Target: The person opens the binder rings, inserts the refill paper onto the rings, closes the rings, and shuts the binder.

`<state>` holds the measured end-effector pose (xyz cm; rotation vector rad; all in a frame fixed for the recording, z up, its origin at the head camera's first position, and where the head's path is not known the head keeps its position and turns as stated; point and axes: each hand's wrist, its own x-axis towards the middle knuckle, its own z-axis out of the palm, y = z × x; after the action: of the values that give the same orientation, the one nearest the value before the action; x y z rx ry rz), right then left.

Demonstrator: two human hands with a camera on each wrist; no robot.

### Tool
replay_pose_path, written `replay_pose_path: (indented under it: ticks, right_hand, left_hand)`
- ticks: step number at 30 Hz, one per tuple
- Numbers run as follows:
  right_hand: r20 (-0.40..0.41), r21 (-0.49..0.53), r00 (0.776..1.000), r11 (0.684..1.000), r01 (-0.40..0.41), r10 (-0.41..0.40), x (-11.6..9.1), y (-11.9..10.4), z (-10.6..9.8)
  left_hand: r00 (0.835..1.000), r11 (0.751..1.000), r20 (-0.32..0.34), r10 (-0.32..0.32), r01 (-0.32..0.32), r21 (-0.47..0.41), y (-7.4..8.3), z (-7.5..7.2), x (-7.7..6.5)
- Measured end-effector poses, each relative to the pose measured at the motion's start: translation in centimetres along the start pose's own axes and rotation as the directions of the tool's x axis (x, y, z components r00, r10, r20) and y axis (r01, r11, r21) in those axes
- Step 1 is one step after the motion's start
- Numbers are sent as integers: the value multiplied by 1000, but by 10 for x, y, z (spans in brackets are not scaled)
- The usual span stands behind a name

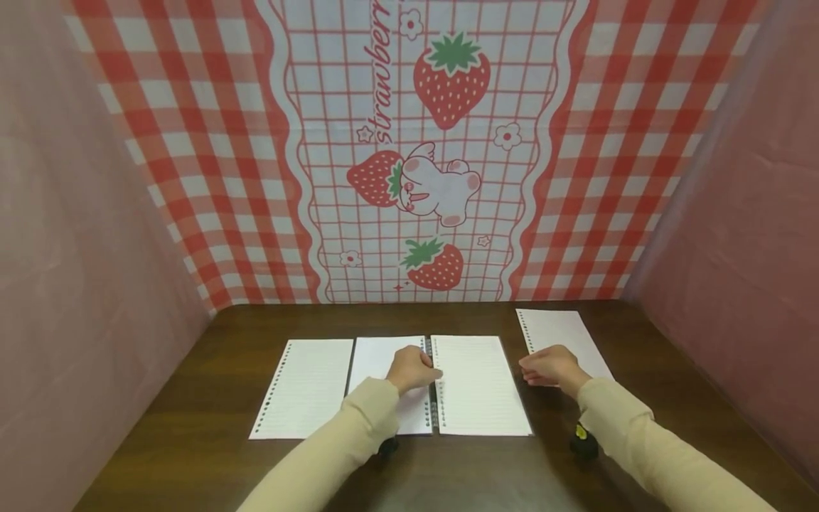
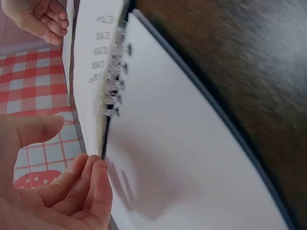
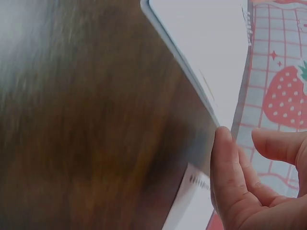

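A loose-leaf ring binder lies spread on the brown table. Its right side bears a stack of lined paper; a plain white page lies on its left side. My left hand is over the spine, thumb apart from the fingers, fingertips right at the stack's holed edge beyond the clear rings in the left wrist view. My right hand is beside the stack's right edge, its thumb and forefinger apart with nothing between them. Part of a loose punched sheet is hidden behind that hand.
Another lined, punched sheet lies along the binder's left side. Dark wrist devices show under the sleeves. A red-and-white strawberry cloth hangs behind the table, with pink cloth at both sides.
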<state>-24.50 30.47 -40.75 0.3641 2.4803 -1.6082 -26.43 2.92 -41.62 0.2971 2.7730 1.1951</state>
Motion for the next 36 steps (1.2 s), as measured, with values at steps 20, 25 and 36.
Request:
replay_pose_path:
  ticks: [20, 25, 36]
  right_hand:
    - [-252, -411, 965, 896, -170, 67, 24, 15, -103]
    - [-260, -407, 962, 895, -183, 78, 31, 20, -106]
    - [-230, -590, 973, 800, -109, -37, 48, 35, -109]
  left_hand:
    - [993, 991, 109, -51, 64, -120, 73, 34, 24]
    - [989, 975, 128, -70, 95, -199, 90, 51, 31]
    - [987, 970, 141, -80, 110, -217, 112, 82, 41]
